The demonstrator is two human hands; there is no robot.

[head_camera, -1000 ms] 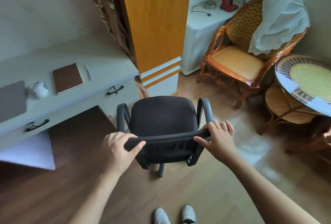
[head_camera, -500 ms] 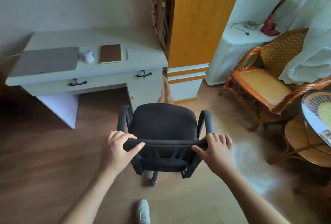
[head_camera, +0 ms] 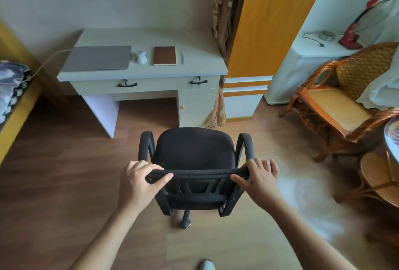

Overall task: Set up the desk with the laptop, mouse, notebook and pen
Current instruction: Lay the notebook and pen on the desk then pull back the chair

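A pale desk [head_camera: 194, 71] stands against the far wall. On it, from left to right, lie a closed grey laptop [head_camera: 98, 58], a white mouse [head_camera: 141, 57], a brown notebook [head_camera: 164, 55] and a pen [head_camera: 182, 57]. A black office chair [head_camera: 195, 153] stands on the floor in front of the desk, facing it. My left hand [head_camera: 139, 183] grips the left end of the chair's backrest top. My right hand [head_camera: 258, 180] grips the right end.
An orange wardrobe [head_camera: 274, 21] and a curtain stand right of the desk. A rattan armchair [head_camera: 336, 101] and a round rattan table [head_camera: 391, 140] fill the right side. A bed edge [head_camera: 15, 105] is at the left. A cable runs from the laptop toward the bed.
The view has swung left and the whole desk has come into sight, now straight ahead of the chair. Both hands keep their grip on the backrest.
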